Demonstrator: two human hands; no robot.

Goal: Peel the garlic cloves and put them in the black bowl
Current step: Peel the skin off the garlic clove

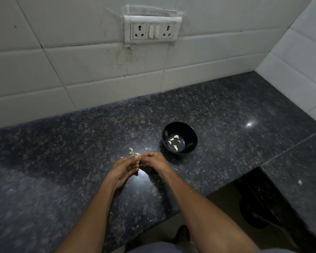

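Both my hands meet over the dark speckled granite counter (pixel 62 161), just left of and nearer to me than the black bowl (pixel 179 137). My left hand (pixel 123 170) has its fingers curled inward, fingertips up against my right hand (pixel 153 159), whose fingers are also curled in. A garlic clove (pixel 137 156) is pinched between the fingertips of both hands; only a pale bit of it shows, so how much skin is left on it I can't tell.

Black bowl sits upright on the counter, right of my hands and apart from them. Peeled cloves (pixel 174 142) lie on its bottom, about five pale pieces, loosely scattered.

One more clove or peel piece (pixel 131 151) lies on the counter just beyond my left fingertips, not touching them. Small pale skin flecks (pixel 146 148) are scattered on the counter around the hands.

Behind: white tiled wall (pixel 80 70) with a double socket switchboard (pixel 152 30).
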